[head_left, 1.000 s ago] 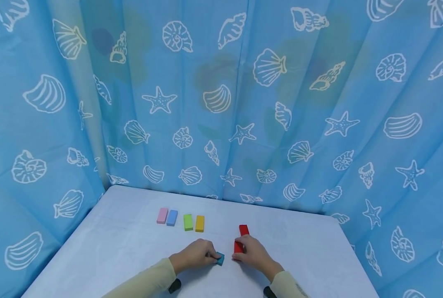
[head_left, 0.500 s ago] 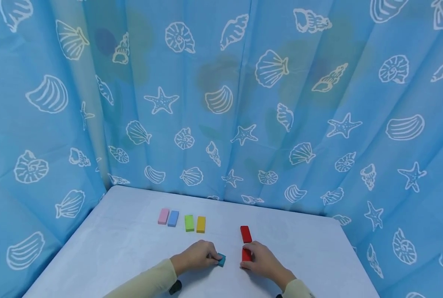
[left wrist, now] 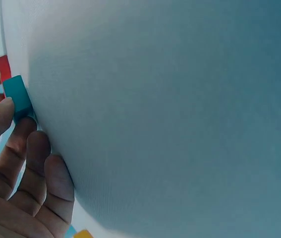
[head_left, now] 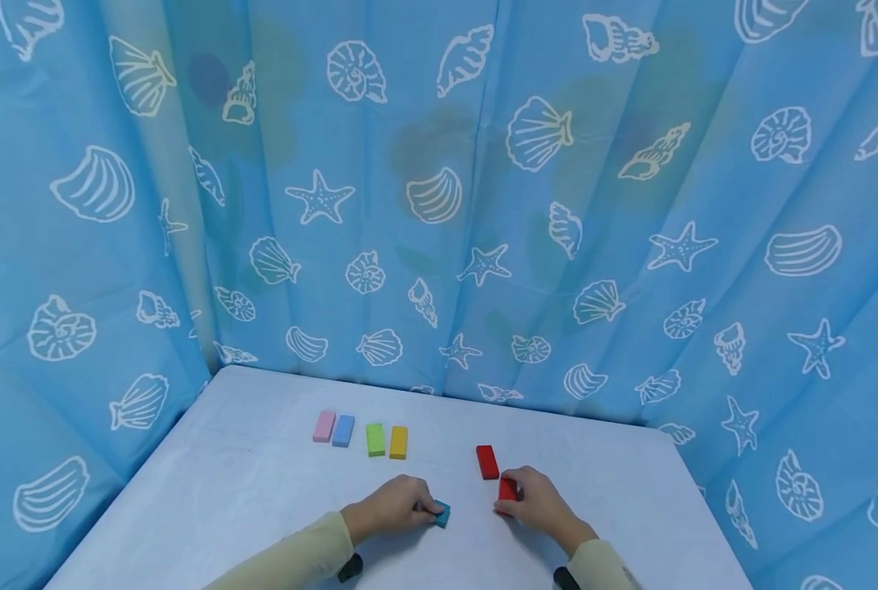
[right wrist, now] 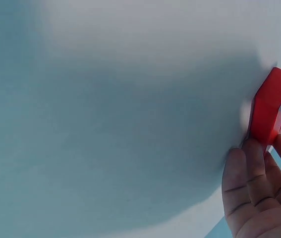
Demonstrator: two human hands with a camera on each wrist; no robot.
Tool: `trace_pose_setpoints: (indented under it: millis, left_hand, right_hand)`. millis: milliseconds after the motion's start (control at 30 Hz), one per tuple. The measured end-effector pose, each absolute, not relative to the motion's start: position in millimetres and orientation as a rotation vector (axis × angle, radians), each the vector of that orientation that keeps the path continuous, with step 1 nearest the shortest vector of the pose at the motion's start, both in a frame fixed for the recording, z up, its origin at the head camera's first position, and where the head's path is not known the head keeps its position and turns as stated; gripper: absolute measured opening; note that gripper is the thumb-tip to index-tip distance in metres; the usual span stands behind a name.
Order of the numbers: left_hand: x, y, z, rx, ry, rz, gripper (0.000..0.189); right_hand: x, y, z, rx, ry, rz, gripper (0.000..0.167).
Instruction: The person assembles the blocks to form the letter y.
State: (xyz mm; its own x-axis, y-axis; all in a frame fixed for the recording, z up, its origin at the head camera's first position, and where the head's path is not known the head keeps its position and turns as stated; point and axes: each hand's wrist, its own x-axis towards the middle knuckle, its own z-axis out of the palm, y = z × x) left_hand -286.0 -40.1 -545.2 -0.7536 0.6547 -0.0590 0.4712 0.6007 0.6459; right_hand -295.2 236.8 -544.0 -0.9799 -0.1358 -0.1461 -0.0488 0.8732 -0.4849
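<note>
Head view: white table (head_left: 261, 500), blue shell-print curtain (head_left: 439, 164) at twelve o'clock behind it. Left hand (head_left: 396, 504) pinches a teal block (head_left: 443, 515), its fingers covering part of it. Right hand (head_left: 544, 504), apart from the left, grips a red block (head_left: 508, 494) by its ends, between two and three o'clock of the teal one. A second red block (head_left: 487, 462) lies at eleven o'clock of the gripped one, very near; contact cannot be told. At eleven o'clock of the left hand, a row: pink block (head_left: 324, 427) and light blue block (head_left: 343, 431) close together; then, past a wider gap, green block (head_left: 375, 440) and yellow block (head_left: 398, 442).

Left wrist view: teal block at nine o'clock, between thumb and finger, showing more of its surface than the head view does. Red shows beyond it at ten o'clock, by the right hand's fingertips. A yellow corner pokes in at seven o'clock.

Right wrist view: gripped red block at three o'clock, fingertips against it; a red sliver peeks out behind. Frame edge cuts off part of the hand.
</note>
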Motion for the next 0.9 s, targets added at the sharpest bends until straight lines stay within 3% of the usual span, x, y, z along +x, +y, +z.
trace_pose_setpoints:
  millis: [900]
  left_hand:
    - [-285.1,-35.7,-545.0,0.843,2.575,0.862,0.02]
  right_hand:
    - [-327.1,188.3,-541.5,-0.072,2.918,-0.83,0.073]
